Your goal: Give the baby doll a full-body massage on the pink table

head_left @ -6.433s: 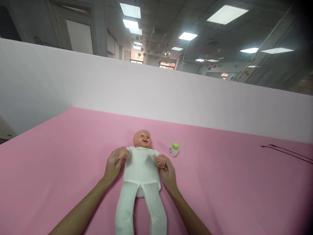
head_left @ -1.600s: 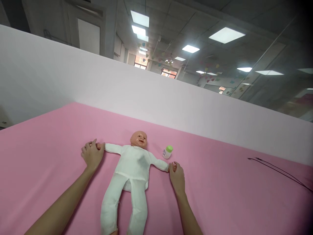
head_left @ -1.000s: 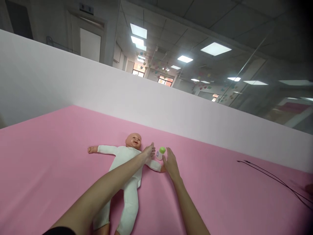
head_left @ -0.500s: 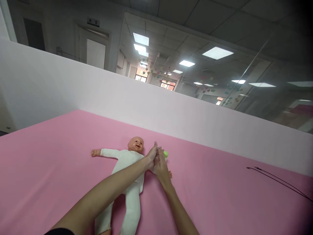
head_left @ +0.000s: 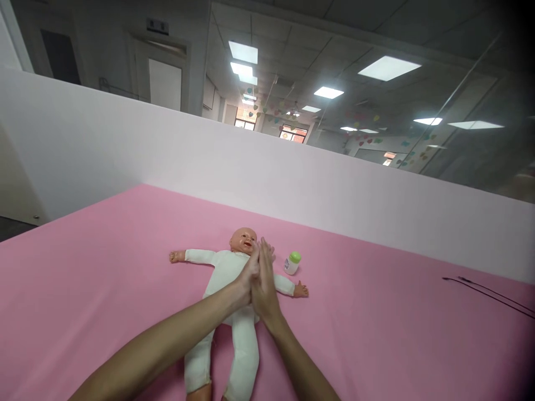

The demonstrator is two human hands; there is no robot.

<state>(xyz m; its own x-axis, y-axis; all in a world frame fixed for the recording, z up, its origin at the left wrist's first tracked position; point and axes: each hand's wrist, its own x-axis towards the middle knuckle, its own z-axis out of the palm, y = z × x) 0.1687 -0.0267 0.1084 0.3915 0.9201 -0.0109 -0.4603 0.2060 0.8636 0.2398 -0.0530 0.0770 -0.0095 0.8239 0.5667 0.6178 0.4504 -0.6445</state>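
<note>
Baby doll [head_left: 221,278] on back, centre of pink sheet [head_left: 104,312], arms out L/R. L hand [head_left: 247,273] and R hand [head_left: 263,278] flat, palm to palm over chest, fingers up; contact w/ doll unclear, palm faces hidden. Risk: careless reach R could tip upright bottle [head_left: 292,263], far of doll's arm.

A doll [head_left: 243,240] lies on a sheet [head_left: 104,289], a bottle [head_left: 292,263] right of it, seemingly a cable [head_left: 480,292] beyond.
</note>
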